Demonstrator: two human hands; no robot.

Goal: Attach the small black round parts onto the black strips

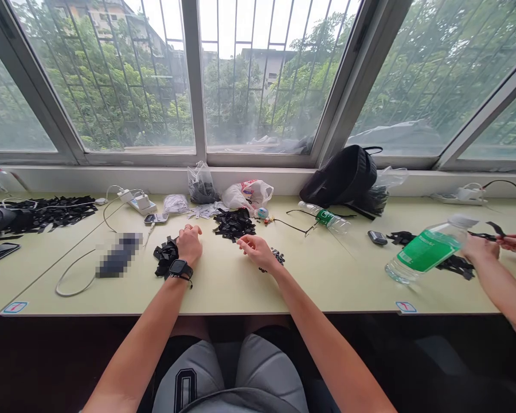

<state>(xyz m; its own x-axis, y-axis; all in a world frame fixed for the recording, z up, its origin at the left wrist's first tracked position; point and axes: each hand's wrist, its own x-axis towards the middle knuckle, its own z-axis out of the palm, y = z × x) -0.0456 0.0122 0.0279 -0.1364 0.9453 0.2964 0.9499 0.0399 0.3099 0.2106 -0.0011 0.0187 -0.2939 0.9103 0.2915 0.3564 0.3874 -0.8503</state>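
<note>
Bent fingers and a dark watch (181, 268) mark my left hand (190, 245), which rests on the table beside a small heap of short black strips (165, 256). Its fingers are curled in, and what they may hold is hidden. My right hand (258, 250) has its thumb and fingertips pinched together just in front of a larger pile of black strips (233, 222). Whatever lies in that pinch is too small to make out. Several small black ring-like pieces (278, 256) are scattered beside and under the right hand.
Behind the piles stand plastic bags (203, 183), a charger on a power strip (143, 201) and a black backpack (344, 175). Glasses (306, 230) and a lying bottle (324, 217) are right of centre. Another person's hands (481, 249) work at far right, behind a large green-labelled bottle (430, 249).
</note>
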